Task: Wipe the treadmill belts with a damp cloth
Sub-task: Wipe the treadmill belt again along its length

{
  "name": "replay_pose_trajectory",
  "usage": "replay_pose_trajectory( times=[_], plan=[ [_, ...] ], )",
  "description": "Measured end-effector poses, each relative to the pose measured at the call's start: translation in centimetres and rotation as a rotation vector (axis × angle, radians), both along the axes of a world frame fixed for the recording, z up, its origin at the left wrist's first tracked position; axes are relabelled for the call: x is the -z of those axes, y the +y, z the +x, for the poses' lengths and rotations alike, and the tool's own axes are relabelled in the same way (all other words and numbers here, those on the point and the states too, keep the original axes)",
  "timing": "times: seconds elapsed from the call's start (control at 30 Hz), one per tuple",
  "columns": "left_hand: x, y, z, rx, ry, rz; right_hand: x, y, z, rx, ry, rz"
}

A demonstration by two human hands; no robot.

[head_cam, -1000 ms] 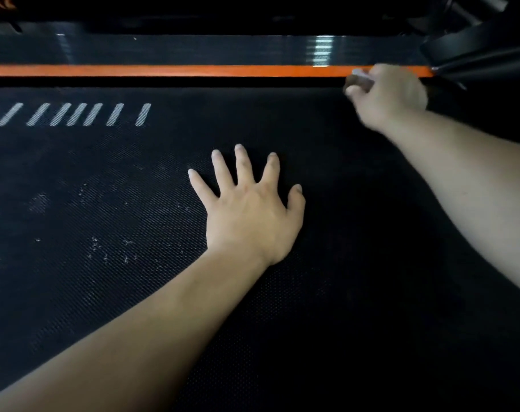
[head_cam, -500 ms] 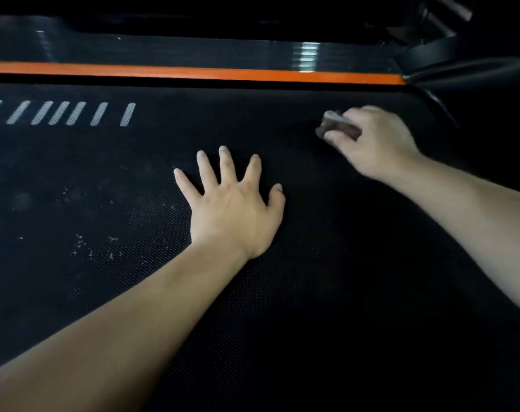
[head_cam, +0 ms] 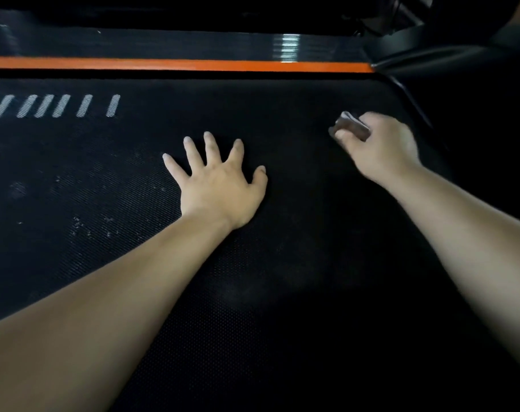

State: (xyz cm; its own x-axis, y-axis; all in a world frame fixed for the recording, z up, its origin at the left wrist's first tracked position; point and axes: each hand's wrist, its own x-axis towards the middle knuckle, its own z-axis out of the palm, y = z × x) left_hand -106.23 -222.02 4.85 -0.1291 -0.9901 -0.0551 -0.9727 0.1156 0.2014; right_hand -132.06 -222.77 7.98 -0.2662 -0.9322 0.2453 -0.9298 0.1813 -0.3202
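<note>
Cloth (head_cam: 351, 128) looks dark, bunched, gripped by right hand (head_cam: 383, 148); left hand (head_cam: 220, 188) splayed on belt (head_cam: 282, 108).

- Treadmill belt (head_cam: 282, 292): black, finely dotted texture, lying flat on the near side of the orange strip (head_cam: 193, 65). It has white slanted bars close to the strip and pale specks farther from it.
- Cloth (head_cam: 349, 126): small, bunched, brownish-grey with a pale fold, gripped by the right hand (head_cam: 380, 147) low over the belt, nearer than the strip's right end.

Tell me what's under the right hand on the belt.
A small dark cloth, gripped by the right hand, pokes out at its far side on the treadmill belt. The hand covers the rest.
</note>
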Motion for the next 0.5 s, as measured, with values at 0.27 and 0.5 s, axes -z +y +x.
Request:
replay_pose_trajectory(
  times=[0.27, 0.5],
  plan=[
    [-0.8, 0.9, 0.3, 0.053, 0.036, 0.030, 0.8, 7.5, 2.6, -0.318, 0.026, 0.022],
    [-0.3, 5.0, -1.5, 0.098, 0.009, 0.035, 1.0, 11.7, 3.7, -0.325, 0.002, -0.016]
  ],
)
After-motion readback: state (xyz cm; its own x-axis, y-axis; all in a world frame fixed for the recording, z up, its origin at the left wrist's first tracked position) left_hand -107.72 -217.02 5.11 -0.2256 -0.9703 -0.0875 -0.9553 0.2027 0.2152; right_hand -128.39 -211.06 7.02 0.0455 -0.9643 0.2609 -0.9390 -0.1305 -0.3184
